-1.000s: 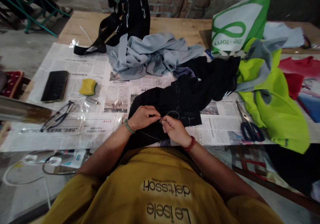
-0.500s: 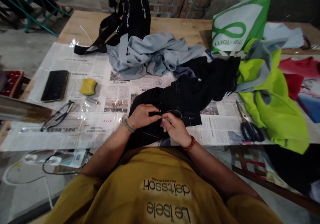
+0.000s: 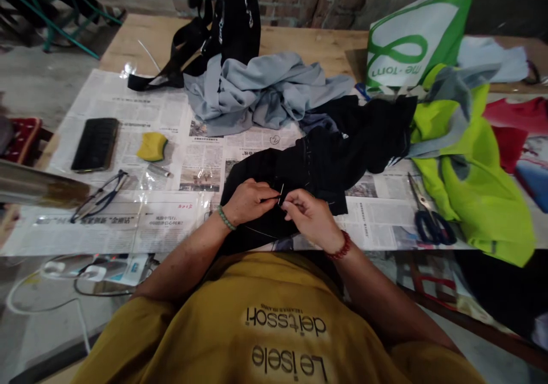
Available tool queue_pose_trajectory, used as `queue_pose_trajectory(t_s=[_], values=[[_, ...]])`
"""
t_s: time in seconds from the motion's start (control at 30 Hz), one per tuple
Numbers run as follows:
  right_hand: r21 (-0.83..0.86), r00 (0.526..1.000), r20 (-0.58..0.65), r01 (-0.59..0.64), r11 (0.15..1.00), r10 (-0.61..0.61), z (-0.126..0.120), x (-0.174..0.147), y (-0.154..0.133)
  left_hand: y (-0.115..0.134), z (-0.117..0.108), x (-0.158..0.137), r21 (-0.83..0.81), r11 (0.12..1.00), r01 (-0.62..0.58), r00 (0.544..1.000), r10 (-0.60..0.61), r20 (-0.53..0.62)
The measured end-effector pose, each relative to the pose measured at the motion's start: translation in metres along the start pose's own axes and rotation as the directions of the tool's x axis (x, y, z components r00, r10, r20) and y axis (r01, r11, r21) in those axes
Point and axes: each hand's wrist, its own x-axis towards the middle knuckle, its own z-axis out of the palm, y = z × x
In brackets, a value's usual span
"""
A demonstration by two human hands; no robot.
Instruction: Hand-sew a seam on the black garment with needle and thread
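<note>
Black cloth (image 3: 252, 170) lies bunched in front of me, with pale stitches along part of it. My left hand (image 3: 250, 201) pinches a fold of this cloth between thumb and fingers. Close beside it, my right hand (image 3: 310, 215) has its fingertips closed at the lower end of a thin, light sewing needle (image 3: 281, 191). The needle stands nearly upright at the fold, between the two hands. A white thread (image 3: 257, 231) curves over the cloth below my hands.
Newspaper under clear plastic covers the table. Scissors (image 3: 432, 224) lie right, near yellow-green clothing (image 3: 479, 173). A grey garment (image 3: 257, 90), black bag (image 3: 240, 24) and green-white bag (image 3: 415, 41) stand behind. Left are a phone (image 3: 95, 144), sponge (image 3: 152, 146), glasses (image 3: 100, 198) and metallic cylinder (image 3: 43, 187).
My right hand has drawn slightly away to the right from the left fingers. The needle now shows upright between them, and the thread loop near the right fingers is no longer visible.
</note>
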Motion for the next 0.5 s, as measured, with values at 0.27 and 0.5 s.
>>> queue_pose_trajectory(t_s=[0.27, 0.5], values=[[-0.362, 0.907, -0.288, 0.194, 0.912, -0.308, -0.041, 0.016, -0.015, 0.001, 0.002, -0.001, 0.03, 0.998, -0.048, 0.996, 0.05, -0.072], [-0.481, 0.946, -0.092, 0.23, 0.846, -0.31, -0.015, 0.025, -0.003, 0.002, 0.002, -0.001, 0.105, 0.99, -0.098, 0.985, 0.111, -0.129]])
